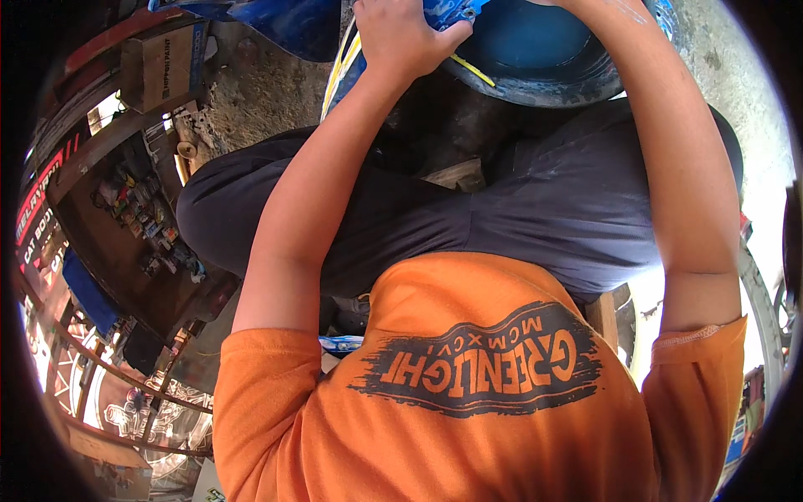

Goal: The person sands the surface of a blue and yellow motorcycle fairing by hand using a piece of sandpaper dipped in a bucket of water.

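Observation:
My left hand (401, 33) is at the top middle, fingers curled over the edge of a blue moulded panel (535, 46) with a dark rim and thin yellow stripes. A blue and white striped part (341, 77) of it runs down beside my wrist. My right forearm (669, 142) reaches up along the right side to the same blue panel. That hand is cut off by the top edge. Below are my dark trousers (468, 217) and orange shirt (468, 418); I am seated with the panel above my knees.
A cardboard box (159, 63) stands on a wooden shelf at upper left. A wooden counter with several small packets (142, 217) is at left, with curved metal bars (109, 368) below it. Rough concrete ground (268, 100) lies beyond my knee. A wooden seat edge (604, 318) shows at right.

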